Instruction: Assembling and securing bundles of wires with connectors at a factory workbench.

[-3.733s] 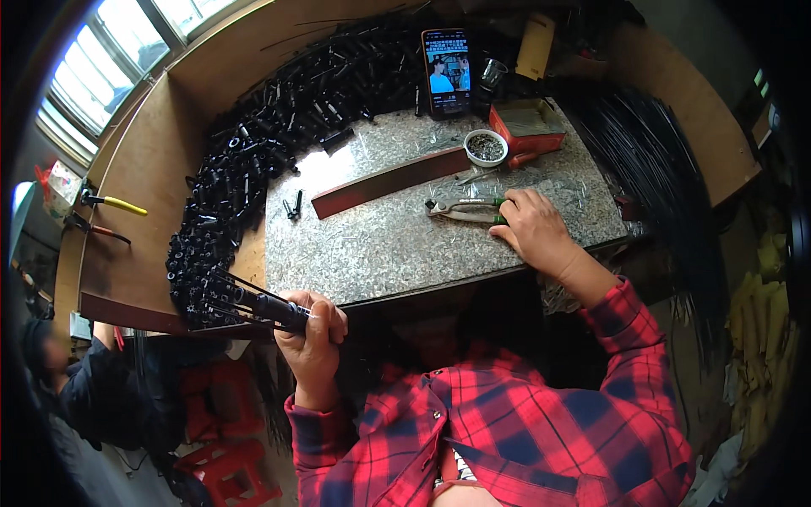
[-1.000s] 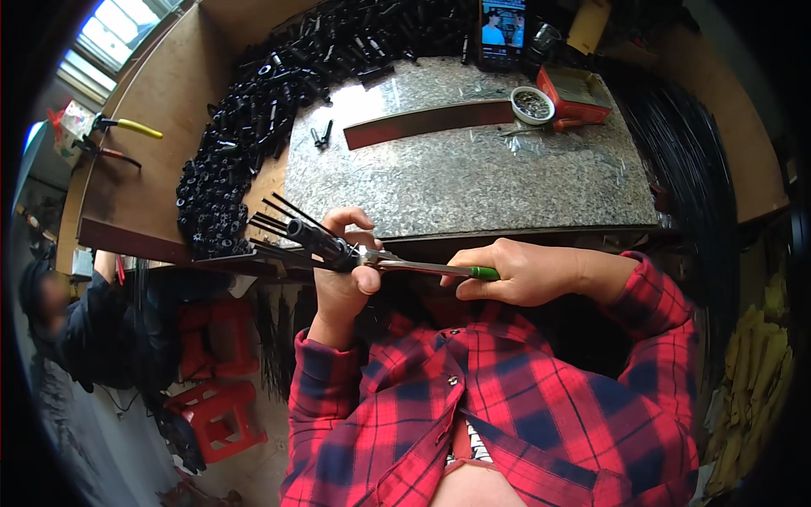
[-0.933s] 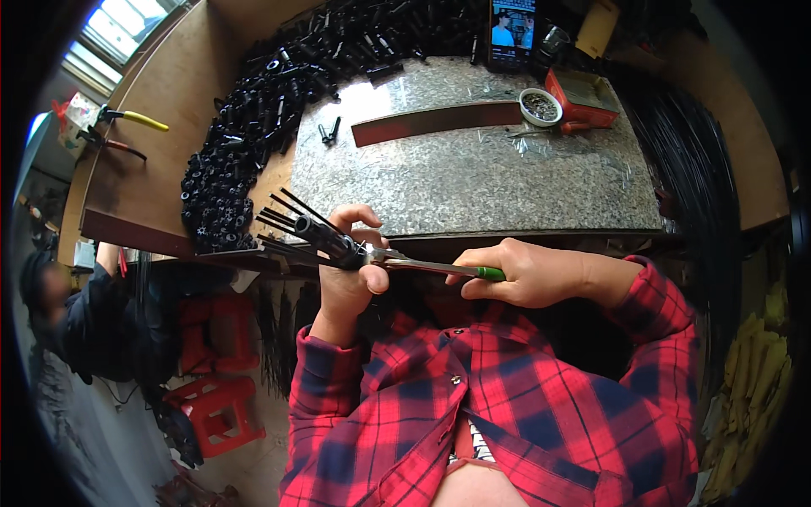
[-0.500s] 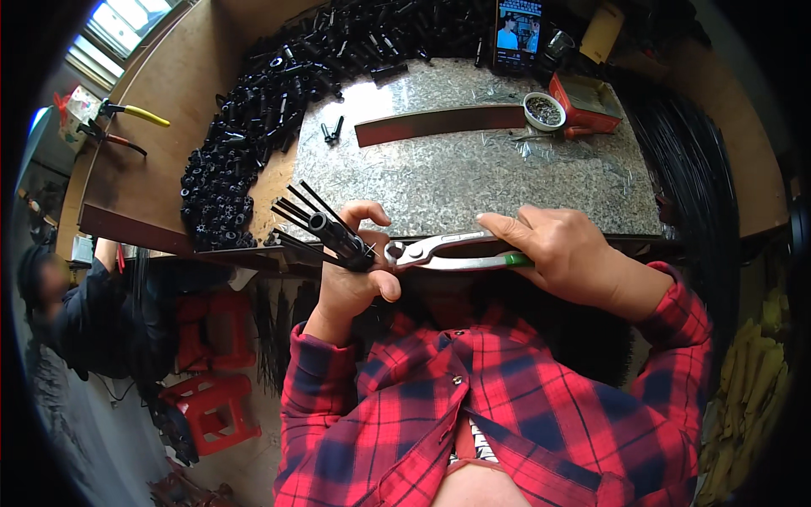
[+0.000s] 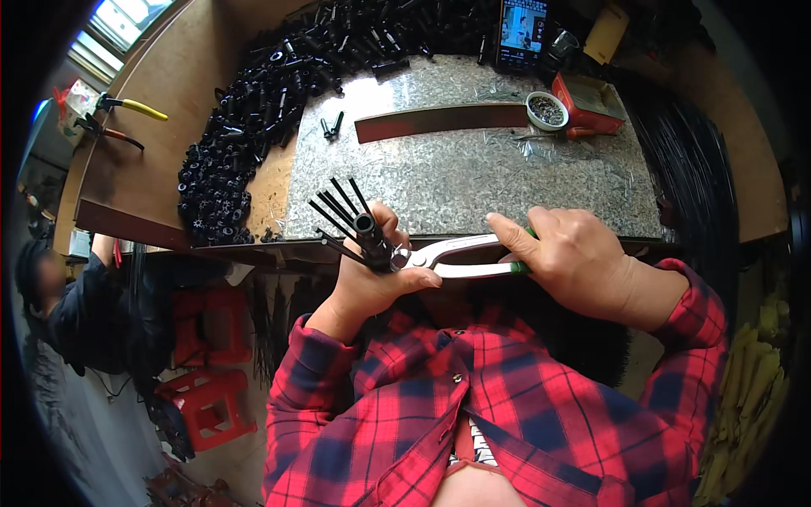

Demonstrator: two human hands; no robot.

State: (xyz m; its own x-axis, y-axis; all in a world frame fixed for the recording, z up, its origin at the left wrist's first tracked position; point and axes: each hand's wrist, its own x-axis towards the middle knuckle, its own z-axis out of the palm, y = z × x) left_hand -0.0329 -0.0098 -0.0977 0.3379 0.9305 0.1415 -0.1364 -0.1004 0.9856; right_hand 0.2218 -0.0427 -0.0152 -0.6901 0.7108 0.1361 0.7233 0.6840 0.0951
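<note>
My left hand (image 5: 367, 290) is closed round a black tubular hub (image 5: 365, 226) with several thin black rods fanning out from it, like an umbrella runner with ribs. The open end of the tube faces up. My right hand (image 5: 574, 258) is wrapped round the green-tipped handles of silver end-cutting pliers (image 5: 425, 257). Their jaws meet the lower end of the hub, right by my left fingers. My left thumb lies along the plier head. What sits between the jaws is too small to make out.
A speckled board (image 5: 473, 182) covers the bench, bearing a brown strip (image 5: 439, 121), a white bowl of small metal bits (image 5: 547, 111) and a red box (image 5: 587, 106). Black tube parts (image 5: 279, 97) are heaped behind. A phone (image 5: 521, 38) stands upright. Left are two pliers (image 5: 135, 108) and another person (image 5: 93, 304).
My left hand and the hub have shifted right. The left thumb has come down onto the plier head. The plier handles are spread wider, and my right hand has moved slightly right.
</note>
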